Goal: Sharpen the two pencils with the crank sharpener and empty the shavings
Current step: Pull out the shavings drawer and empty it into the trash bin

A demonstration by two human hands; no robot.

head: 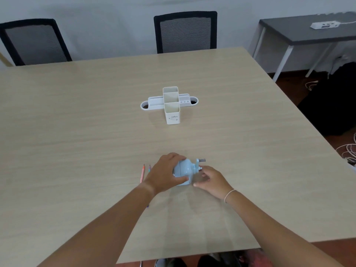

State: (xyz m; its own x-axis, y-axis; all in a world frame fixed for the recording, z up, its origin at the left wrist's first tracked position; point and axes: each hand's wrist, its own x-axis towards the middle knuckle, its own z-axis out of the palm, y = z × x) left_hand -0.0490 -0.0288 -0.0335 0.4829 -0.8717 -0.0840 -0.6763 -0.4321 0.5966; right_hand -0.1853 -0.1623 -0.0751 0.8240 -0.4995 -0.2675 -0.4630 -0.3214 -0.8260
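Observation:
A light blue crank sharpener (186, 170) stands on the wooden table (96, 132) near the front edge. My left hand (165, 173) wraps over its top and left side, holding it. My right hand (211, 181) sits just to its right, fingers curled close to the crank arm; whether they touch it I cannot tell. The crank's grey handle (202, 160) sticks out to the right. Two pencils lie side by side left of my left hand: a pink one (142, 173) and a light blue one (149, 168), mostly hidden behind the hand.
A white desk organiser (170, 104) with tall square cups stands mid-table. Two black mesh chairs (185, 31) sit at the far edge. A grey side table (308, 31) stands at the back right, with cables (348, 151) on the floor.

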